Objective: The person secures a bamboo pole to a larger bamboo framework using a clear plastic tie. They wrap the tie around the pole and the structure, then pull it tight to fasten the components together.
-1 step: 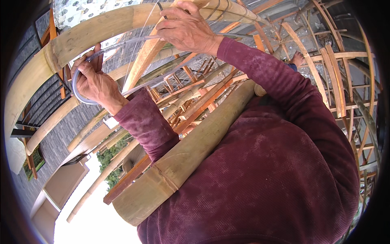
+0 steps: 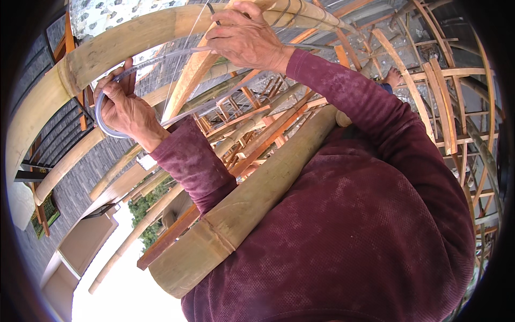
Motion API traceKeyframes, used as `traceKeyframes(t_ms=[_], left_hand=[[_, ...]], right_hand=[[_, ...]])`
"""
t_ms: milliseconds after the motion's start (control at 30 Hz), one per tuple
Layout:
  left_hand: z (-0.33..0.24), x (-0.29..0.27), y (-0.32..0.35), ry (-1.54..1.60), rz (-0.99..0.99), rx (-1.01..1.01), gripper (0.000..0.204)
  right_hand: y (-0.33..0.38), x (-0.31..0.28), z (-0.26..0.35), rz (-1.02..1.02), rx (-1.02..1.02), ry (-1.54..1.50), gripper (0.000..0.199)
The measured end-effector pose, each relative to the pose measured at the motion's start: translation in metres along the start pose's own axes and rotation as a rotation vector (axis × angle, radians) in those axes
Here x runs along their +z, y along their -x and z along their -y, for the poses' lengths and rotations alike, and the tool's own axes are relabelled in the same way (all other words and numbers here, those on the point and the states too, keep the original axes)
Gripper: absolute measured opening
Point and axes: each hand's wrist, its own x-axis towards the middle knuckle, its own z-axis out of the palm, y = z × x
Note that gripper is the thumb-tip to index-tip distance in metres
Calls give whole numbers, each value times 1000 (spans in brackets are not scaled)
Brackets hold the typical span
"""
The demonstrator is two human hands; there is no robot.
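A clear plastic hose [image 2: 156, 59] stretches between my two hands at the upper left. My left hand [image 2: 126, 110] is closed round it, and the hose bends in a loop about the fingers. Higher up and to the right, my right hand [image 2: 248, 40] has the other part of the hose in its fingers, beside a slanting wooden post [image 2: 189, 80]. Its fingertips rest at the post's upper part, near a thick bamboo pole [image 2: 129, 40]. A thin line [image 2: 179, 64] runs down between my hands. Another stretch of hose trails below them.
A thick bamboo pole [image 2: 257, 188] crosses close in front of my chest. Below are timber and bamboo frames [image 2: 440, 102], with a bare foot [image 2: 393, 78] on the right. A grey tiled roof [image 2: 80, 182] lies at the left.
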Motion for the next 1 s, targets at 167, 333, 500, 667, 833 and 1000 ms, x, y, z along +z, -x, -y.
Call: traceKeyframes(t_ms=[167,333,500,667,833,1000], left_hand=[[3,1,-4,14,-15,15,40],[2,-1,-6,25,-48,16,36],[6,2,-7,6,-93,-28,43],[17,-1,-3,83,-92,-70,47],[14,2,3,178,-8,-100,41],[9,3,17,-32,24,-77,38]], right_hand=[[-5,0,-1,-29,11,-12,11],[-8,9,-1,-132,16,-59,8],[-9,9,0,-119,43,-51,9],[-2,15,6,-61,64,72,17],[-6,13,0,-116,61,-64,11],[-5,14,1,-149,43,-106,11]])
